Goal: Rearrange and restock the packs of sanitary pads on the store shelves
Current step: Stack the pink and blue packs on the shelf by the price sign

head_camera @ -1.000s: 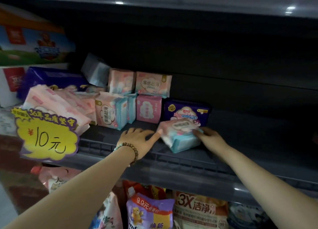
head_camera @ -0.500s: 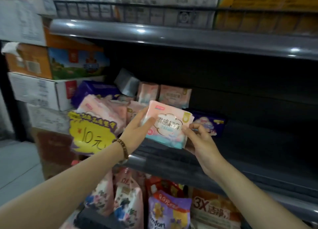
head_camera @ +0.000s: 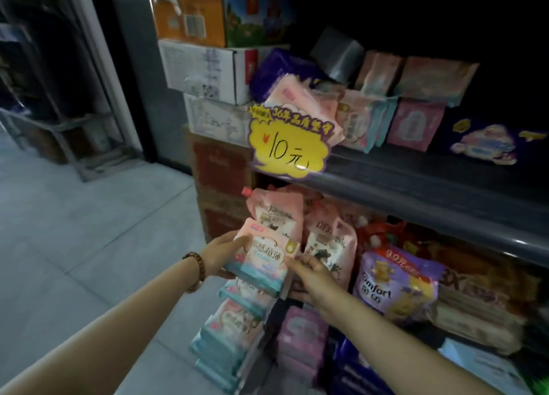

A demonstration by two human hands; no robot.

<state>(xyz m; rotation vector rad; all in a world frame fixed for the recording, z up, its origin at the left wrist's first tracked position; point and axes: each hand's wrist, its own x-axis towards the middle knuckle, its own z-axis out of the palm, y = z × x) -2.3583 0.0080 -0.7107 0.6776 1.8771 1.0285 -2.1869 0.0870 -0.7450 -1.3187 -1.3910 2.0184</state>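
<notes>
I hold a pink and teal pack of sanitary pads [head_camera: 261,258] between both hands, low down in front of the lower shelf. My left hand [head_camera: 219,253], with a bead bracelet on its wrist, grips the pack's left edge. My right hand [head_camera: 312,278] pinches its right edge. Directly below hangs a column of several similar pink and teal packs [head_camera: 228,332], the held pack at its top. On the dark upper shelf [head_camera: 416,186] stand more pink packs [head_camera: 416,124] and a purple pack [head_camera: 487,143].
A yellow 10-yuan price sign [head_camera: 289,148] hangs from the upper shelf's front edge. Pink pouches [head_camera: 326,240] and a purple Comfort bag [head_camera: 395,284] fill the lower shelf. Cardboard boxes [head_camera: 208,67] are stacked at the left. Grey floor tiles [head_camera: 89,231] stretch away left.
Both hands lifted the pack off the upper shelf and carried it down and left to the hanging column. My view swung down and left with it.
</notes>
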